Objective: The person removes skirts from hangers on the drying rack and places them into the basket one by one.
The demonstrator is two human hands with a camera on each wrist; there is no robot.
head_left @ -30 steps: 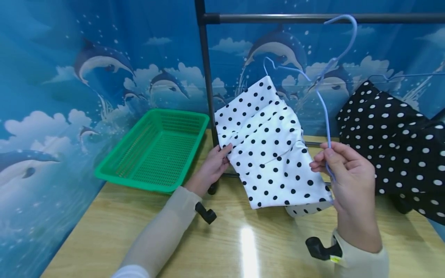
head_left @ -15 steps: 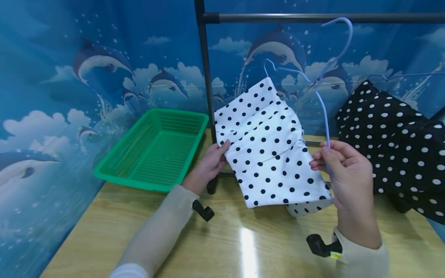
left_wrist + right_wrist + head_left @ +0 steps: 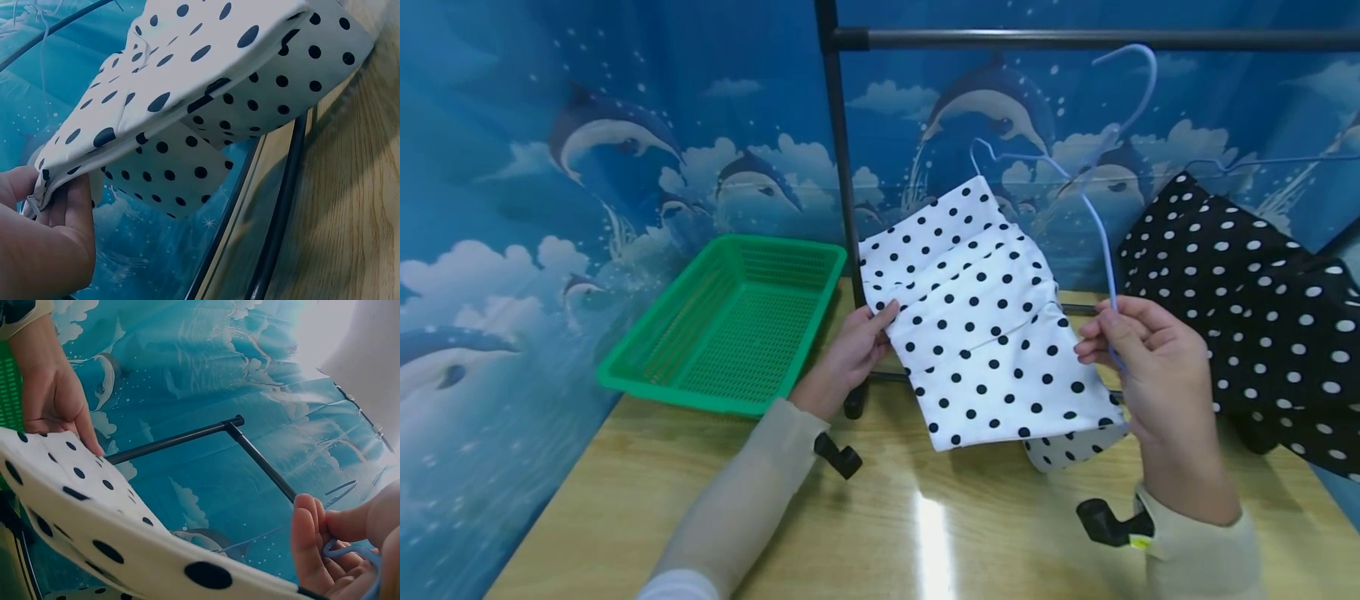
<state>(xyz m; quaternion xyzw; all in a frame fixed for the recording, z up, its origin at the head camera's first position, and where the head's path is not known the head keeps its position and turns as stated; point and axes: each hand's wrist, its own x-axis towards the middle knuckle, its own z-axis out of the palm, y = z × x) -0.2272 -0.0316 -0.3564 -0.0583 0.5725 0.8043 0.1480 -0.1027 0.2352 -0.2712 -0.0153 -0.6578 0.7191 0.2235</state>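
A white cloth garment with black polka dots (image 3: 977, 325) hangs slanted from a lilac wire hanger (image 3: 1099, 225), whose far end shows above the cloth's top corner. My left hand (image 3: 856, 346) pinches the garment's left edge; in the left wrist view the thumb and fingers (image 3: 69, 206) hold a fold of that cloth. With the right hand (image 3: 1157, 358) I grip the hanger's near arm between thumb and fingers, at the garment's right side. In the right wrist view the blue-looking wire (image 3: 350, 550) curves through the right fingers. The hanger's hook sits just below the rack's bar in the head view.
A black metal rack (image 3: 1000, 39) spans the back. On the right, a black garment with white dots (image 3: 1262, 308) hangs on another hanger (image 3: 1262, 162). A green plastic basket (image 3: 722, 404) stands at the left on the wooden table (image 3: 820, 533). Behind is a dolphin-print curtain (image 3: 647, 192).
The hanger's hook has come down slightly, and the garment's top corner has dropped a little. Both hands keep their holds. The head view has shifted slightly.
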